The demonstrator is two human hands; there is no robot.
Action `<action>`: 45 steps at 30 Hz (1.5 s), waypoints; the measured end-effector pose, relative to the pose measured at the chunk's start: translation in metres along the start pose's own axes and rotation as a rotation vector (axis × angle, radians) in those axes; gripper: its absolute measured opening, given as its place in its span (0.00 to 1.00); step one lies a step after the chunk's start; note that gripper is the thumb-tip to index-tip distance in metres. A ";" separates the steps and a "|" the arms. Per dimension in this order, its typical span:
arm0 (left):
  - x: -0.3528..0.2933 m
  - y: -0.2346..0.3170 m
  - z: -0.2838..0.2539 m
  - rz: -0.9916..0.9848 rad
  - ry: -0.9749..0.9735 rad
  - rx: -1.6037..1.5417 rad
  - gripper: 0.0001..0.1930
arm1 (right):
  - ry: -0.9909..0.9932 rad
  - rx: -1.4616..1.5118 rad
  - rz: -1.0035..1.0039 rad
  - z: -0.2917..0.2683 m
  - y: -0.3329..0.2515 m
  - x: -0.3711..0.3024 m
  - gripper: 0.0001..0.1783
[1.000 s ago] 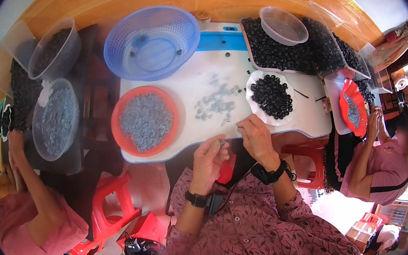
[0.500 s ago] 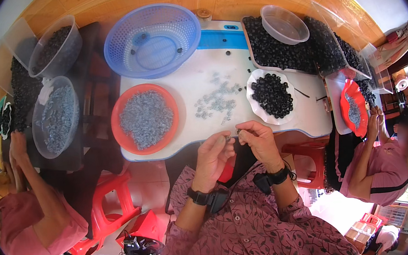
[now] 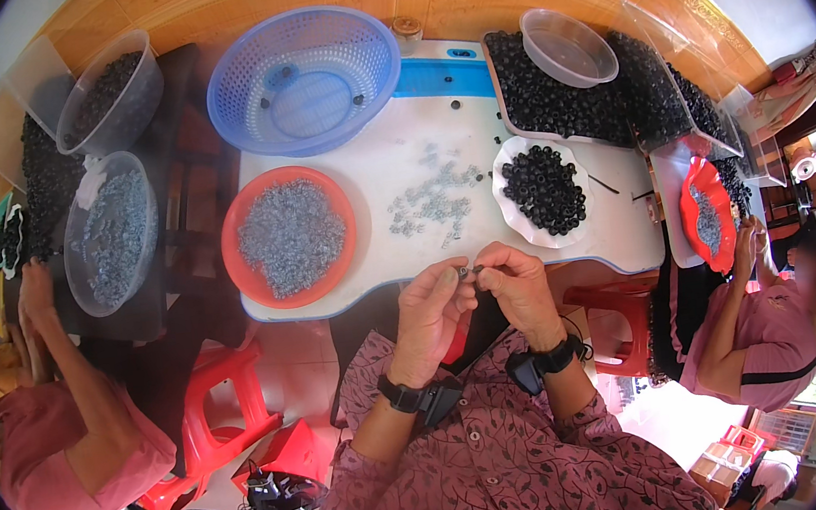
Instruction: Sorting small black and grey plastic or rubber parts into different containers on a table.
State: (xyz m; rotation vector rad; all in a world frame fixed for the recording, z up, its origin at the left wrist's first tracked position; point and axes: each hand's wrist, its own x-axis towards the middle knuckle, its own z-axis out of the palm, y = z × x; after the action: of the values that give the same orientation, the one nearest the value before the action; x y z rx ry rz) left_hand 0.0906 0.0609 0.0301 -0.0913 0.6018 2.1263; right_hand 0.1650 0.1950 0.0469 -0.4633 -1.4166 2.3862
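At the table's front edge my left hand (image 3: 432,311) and my right hand (image 3: 519,288) meet, both with fingers pinched. Between the fingertips shows a small dark piece (image 3: 469,273), apparently gripped from both sides; its exact kind is too small to make out. Beyond my hands, small clear pieces (image 3: 432,204) lie scattered on the white table (image 3: 382,157). To the right, a white scalloped plate (image 3: 509,213) holds black ring-shaped parts (image 3: 546,189). On the left, an orange-red round tray (image 3: 233,240) is heaped with clear pieces (image 3: 290,236).
A blue perforated basket (image 3: 315,145) with a few dark bits stands at the back. Behind the plate, a tray of black parts (image 3: 550,88) carries a clear bowl (image 3: 570,47). Co-workers sit left (image 3: 76,434) and right (image 3: 755,341). A red stool (image 3: 206,409) stands at lower left.
My fingertips have drawn closer together, closing the small gap between my hands around the dark piece. The trays, plate and basket stay where they were.
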 end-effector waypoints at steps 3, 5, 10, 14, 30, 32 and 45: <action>-0.001 -0.001 0.000 0.014 0.014 0.015 0.13 | -0.001 -0.031 -0.024 0.001 0.000 0.000 0.05; -0.001 -0.001 0.000 0.020 0.020 0.023 0.13 | 0.005 -0.069 -0.047 0.000 0.003 0.000 0.05; -0.002 -0.002 -0.001 0.049 0.025 0.051 0.13 | 0.022 -0.147 -0.091 0.002 0.004 0.000 0.04; -0.003 -0.003 0.002 0.080 0.040 0.092 0.12 | 0.031 -0.156 -0.092 0.008 0.001 0.000 0.04; -0.003 -0.006 0.005 0.093 0.081 0.179 0.12 | 0.042 -0.307 -0.109 0.009 -0.004 -0.003 0.04; -0.003 -0.006 0.005 0.090 0.082 0.181 0.12 | 0.036 -0.358 -0.136 0.007 -0.004 -0.003 0.04; -0.002 -0.006 0.008 0.083 0.106 0.171 0.13 | 0.040 -0.496 -0.196 0.014 -0.011 -0.005 0.05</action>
State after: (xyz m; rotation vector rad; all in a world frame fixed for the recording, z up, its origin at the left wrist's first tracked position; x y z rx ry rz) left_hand 0.0979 0.0661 0.0354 -0.0860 0.8606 2.1502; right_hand 0.1645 0.1867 0.0632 -0.4600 -1.9378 1.8542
